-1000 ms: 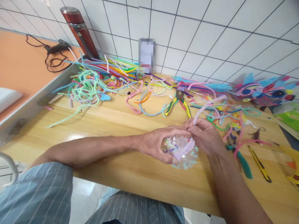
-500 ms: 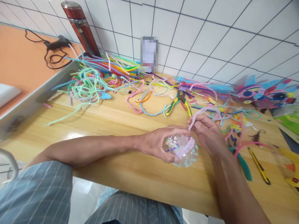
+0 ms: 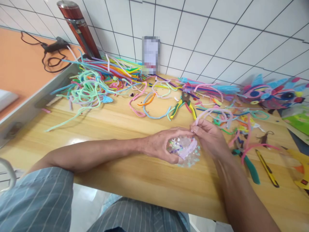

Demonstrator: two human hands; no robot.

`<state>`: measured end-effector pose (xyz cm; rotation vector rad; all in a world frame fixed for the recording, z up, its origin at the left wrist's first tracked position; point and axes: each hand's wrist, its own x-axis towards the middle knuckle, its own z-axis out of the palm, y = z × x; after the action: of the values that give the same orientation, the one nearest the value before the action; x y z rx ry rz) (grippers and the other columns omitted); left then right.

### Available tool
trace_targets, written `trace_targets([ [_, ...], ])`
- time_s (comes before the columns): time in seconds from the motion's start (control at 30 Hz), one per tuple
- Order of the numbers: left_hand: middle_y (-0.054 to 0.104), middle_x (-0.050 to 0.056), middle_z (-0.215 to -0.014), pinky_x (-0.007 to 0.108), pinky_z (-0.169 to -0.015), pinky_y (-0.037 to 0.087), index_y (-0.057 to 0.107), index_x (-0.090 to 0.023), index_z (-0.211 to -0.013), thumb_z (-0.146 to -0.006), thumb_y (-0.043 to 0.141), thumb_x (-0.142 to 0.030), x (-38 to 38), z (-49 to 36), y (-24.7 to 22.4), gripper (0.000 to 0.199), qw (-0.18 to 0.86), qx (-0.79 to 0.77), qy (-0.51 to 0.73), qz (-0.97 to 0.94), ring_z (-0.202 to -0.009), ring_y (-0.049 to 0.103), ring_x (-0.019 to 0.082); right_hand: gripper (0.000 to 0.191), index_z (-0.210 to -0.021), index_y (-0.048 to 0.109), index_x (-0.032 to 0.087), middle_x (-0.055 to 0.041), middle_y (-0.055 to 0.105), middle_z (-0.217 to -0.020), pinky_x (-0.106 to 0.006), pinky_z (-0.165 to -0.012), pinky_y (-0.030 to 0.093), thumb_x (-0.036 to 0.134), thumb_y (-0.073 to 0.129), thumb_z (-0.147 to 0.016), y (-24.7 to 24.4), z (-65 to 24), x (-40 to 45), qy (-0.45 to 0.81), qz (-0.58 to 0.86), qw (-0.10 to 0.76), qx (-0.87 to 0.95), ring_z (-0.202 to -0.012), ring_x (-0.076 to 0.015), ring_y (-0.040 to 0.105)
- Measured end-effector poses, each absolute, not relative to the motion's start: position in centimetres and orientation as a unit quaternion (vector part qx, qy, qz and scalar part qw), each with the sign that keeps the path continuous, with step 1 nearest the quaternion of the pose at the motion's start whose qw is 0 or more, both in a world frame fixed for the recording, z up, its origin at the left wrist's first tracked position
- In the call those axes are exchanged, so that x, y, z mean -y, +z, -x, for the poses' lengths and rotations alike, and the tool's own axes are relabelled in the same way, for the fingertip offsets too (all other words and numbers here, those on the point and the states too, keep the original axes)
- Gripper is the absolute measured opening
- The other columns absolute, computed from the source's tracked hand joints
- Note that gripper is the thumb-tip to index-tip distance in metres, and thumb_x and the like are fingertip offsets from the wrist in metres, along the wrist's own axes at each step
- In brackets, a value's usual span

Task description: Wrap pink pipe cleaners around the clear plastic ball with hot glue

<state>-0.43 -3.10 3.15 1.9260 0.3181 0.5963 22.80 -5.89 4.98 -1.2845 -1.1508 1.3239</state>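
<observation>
My left hand (image 3: 164, 145) is wrapped round a clear, rounded plastic piece (image 3: 190, 158) with coloured bits on it. Across its side lies a lilac fuzzy strip (image 3: 188, 149). Close beside it, my right hand (image 3: 207, 133) pinches a pale lilac pipe cleaner (image 3: 204, 113) between thumb and fingers. The pipe cleaner curves up and away to the right from the fingertips, which are near my left fingertips. Whether its pinched end touches the plastic piece I cannot tell.
Behind my hands lie yellow-green pliers (image 3: 184, 104) and heaps of pipe cleaners (image 3: 89, 90). Green-handled pliers (image 3: 251, 169) and a yellow utility knife (image 3: 266, 167) are at right. A red thermos (image 3: 79, 30) and a phone (image 3: 151, 54) stand by the tiled wall.
My right hand has moved slightly left, its fingertips now lower and closer to my left fingertips. The pipe cleaner's loop now extends further right. My left hand keeps its hold on the plastic piece.
</observation>
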Motion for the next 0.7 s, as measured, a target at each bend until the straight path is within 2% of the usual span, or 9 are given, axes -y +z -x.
trace_targets([
  [0.2, 0.062, 0.021, -0.157, 0.051, -0.127, 0.048, 0.054, -0.015, -0.15, -0.079, 0.083, -0.045, 3.0, 0.2, 2.6, 0.083, 0.504, -0.118, 0.27, -0.812, -0.147, 0.061, 0.035, 0.031, -0.083, 0.071, 0.025, 0.0036, 0.061, -0.071, -0.028, -0.063, 0.046, 0.047, 0.09, -0.074, 4.3, -22.4, 5.6, 0.506, 0.519, 0.499, 0.475, -0.063, -0.0123, 0.053],
  [0.37, 0.069, 0.021, -0.142, 0.051, -0.118, 0.055, 0.055, -0.016, -0.145, -0.078, 0.083, -0.045, 3.9, -0.2, 1.9, 0.077, 0.476, -0.07, 0.29, -0.827, -0.134, 0.068, 0.034, 0.027, -0.082, 0.069, 0.026, 0.0038, 0.062, -0.073, -0.028, -0.064, 0.049, 0.041, 0.09, -0.075, 4.9, -23.2, 5.2, 0.473, 0.511, 0.537, 0.476, -0.063, -0.0121, 0.054],
  [0.57, 0.057, 0.021, -0.154, 0.058, -0.128, 0.045, 0.045, -0.023, -0.151, -0.075, 0.079, -0.033, 4.4, -0.1, 1.9, 0.084, 0.369, -0.098, 0.34, -0.859, -0.158, 0.046, 0.037, 0.024, -0.081, 0.074, 0.025, 0.0036, 0.065, -0.071, -0.025, -0.063, 0.046, 0.037, 0.092, -0.069, 4.6, -23.0, 5.6, 0.465, 0.535, 0.516, 0.481, -0.063, -0.0108, 0.055],
  [0.7, 0.055, 0.024, -0.155, 0.054, -0.125, 0.05, 0.043, -0.018, -0.152, -0.078, 0.076, -0.033, 4.4, -0.1, 2.2, 0.082, 0.367, -0.113, 0.347, -0.856, -0.151, 0.054, 0.035, 0.023, -0.079, 0.074, 0.025, 0.0033, 0.066, -0.07, -0.026, -0.063, 0.045, 0.036, 0.091, -0.071, 4.4, -22.3, 6.1, 0.457, 0.54, 0.512, 0.487, -0.064, -0.0117, 0.055],
])
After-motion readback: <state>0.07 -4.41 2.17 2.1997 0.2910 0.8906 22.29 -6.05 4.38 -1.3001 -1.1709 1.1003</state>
